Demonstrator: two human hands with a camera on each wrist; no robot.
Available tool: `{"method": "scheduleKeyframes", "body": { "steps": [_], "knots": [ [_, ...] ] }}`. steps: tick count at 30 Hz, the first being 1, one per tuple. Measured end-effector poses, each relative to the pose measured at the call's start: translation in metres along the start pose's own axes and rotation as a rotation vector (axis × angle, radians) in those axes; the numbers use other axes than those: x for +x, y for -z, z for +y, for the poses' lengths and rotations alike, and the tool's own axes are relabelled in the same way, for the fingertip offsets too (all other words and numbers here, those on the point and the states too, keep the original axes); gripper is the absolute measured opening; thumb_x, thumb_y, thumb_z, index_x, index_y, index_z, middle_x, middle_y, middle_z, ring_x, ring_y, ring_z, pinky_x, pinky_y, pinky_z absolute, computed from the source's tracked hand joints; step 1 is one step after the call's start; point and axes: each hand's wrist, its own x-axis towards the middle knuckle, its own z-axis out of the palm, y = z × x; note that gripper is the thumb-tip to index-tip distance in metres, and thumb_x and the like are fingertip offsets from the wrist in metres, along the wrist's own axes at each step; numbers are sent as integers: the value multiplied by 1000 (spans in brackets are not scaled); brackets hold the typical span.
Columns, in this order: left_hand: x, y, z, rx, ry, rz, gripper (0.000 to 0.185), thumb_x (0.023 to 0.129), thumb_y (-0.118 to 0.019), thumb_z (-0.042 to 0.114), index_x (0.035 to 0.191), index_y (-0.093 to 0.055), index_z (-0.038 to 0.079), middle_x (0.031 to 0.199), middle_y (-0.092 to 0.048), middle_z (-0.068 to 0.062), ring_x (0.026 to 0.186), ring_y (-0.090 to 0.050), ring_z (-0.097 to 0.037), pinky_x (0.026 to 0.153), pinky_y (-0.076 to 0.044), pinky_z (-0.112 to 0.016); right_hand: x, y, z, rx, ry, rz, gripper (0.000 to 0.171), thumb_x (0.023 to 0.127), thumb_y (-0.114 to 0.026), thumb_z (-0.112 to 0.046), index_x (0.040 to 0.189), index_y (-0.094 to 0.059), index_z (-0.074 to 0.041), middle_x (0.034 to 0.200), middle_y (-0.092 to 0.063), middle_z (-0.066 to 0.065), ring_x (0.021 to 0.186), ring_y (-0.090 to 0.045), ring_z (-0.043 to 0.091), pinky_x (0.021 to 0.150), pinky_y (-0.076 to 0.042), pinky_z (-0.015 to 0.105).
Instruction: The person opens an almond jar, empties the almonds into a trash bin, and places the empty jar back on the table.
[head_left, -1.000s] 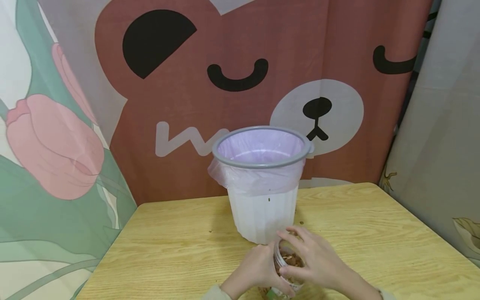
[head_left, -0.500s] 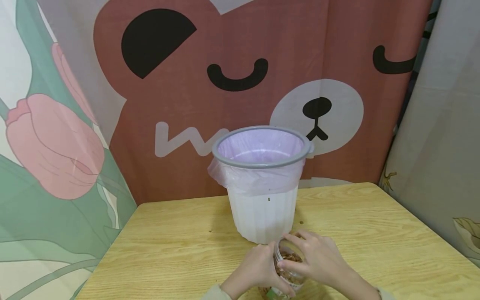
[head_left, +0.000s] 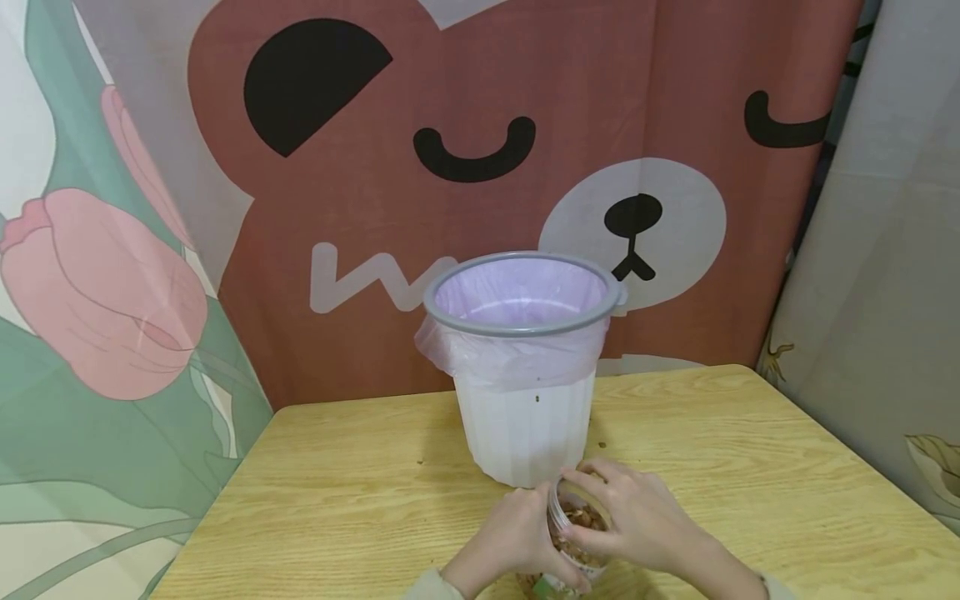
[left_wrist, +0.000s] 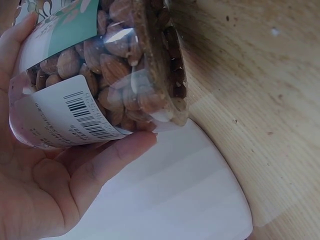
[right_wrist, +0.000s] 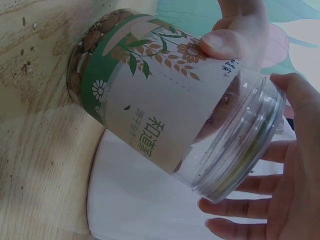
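Note:
A clear plastic jar of almonds [head_left: 577,521] with a green flowered label [right_wrist: 160,115] is held tilted low over the table's near edge, its open threaded mouth facing right. My left hand [head_left: 510,537] grips the jar's body from the left, thumb lying along its side [left_wrist: 115,155]. My right hand [head_left: 637,521] is cupped round the open mouth, fingers arched over the rim and thumb below it [right_wrist: 295,200]. No lid is in view. Almonds fill the lower part of the jar [left_wrist: 120,65].
A white bin [head_left: 525,425] with a grey rim and purple liner stands on the wooden table [head_left: 337,500], just behind the jar. Brown crumbs lie scattered on the wood [right_wrist: 25,65]. Printed cloth hangs behind and at both sides.
My right hand's fingers have slid slightly lower and closer round the jar's mouth. The left hand, the jar and the bin stay where they were.

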Motion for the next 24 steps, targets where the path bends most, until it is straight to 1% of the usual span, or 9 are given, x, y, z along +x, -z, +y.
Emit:
{"method": "scheduleKeyframes", "body": {
  "steps": [4,7,9,12,14,16,19,22,24],
  "knots": [
    [0,0,0,3,-3,16,84,49,-83,48,115,-49,10,83,-56,13,67,-50,4,57,-41,-13,-1,1,2,15,43,-33,51,76,-62,-52,114,-61,-18,105,-57,-3,83,-57,11,53,-44,22],
    [-1,0,0,13,-19,30,86,49,-83,48,117,-47,11,86,-57,13,70,-51,4,58,-41,-13,-1,3,4,35,76,-63,51,75,-64,-46,118,-58,-18,111,-55,-2,93,-55,14,61,-48,30],
    [-1,0,0,22,-28,37,85,50,-83,48,117,-47,11,87,-57,12,70,-51,3,58,-41,-13,-1,5,4,59,93,-81,52,73,-66,-40,119,-55,-19,114,-53,-4,97,-53,13,64,-48,32],
    [-1,0,0,37,-38,52,85,50,-83,49,117,-48,9,89,-58,11,72,-52,3,59,-41,-12,0,7,5,93,141,-86,59,64,-69,-30,120,-53,-22,117,-50,-8,101,-50,12,69,-48,35],
    [-2,0,0,50,-42,67,86,49,-82,50,117,-49,9,89,-58,11,73,-52,3,60,-41,-12,1,7,6,127,170,-93,63,59,-69,-26,120,-51,-23,120,-47,-9,104,-48,10,74,-46,35],
    [-2,-1,0,53,-46,76,88,48,-83,50,117,-49,9,89,-58,11,73,-52,3,60,-41,-12,1,7,6,168,206,-95,66,56,-70,-24,118,-51,-24,122,-46,-8,107,-45,9,79,-45,36],
    [-2,-1,0,66,-46,75,88,47,-82,51,116,-48,10,88,-57,12,71,-51,4,59,-40,-12,3,5,6,225,285,-73,62,58,-72,-26,116,-51,-21,123,-44,-5,109,-43,10,83,-42,34],
    [-1,-2,-1,81,-39,71,85,46,-82,52,113,-49,11,83,-56,13,68,-49,4,57,-40,-11,4,3,5,252,360,-35,57,60,-74,-28,111,-50,-19,122,-44,-1,107,-43,13,83,-41,34],
    [-1,-3,-1,91,-38,75,82,45,-82,52,110,-50,12,80,-55,14,66,-48,5,56,-39,-11,4,2,4,267,387,-22,54,60,-73,-24,109,-49,-18,122,-44,-1,106,-43,14,83,-41,33]
  ]
}}
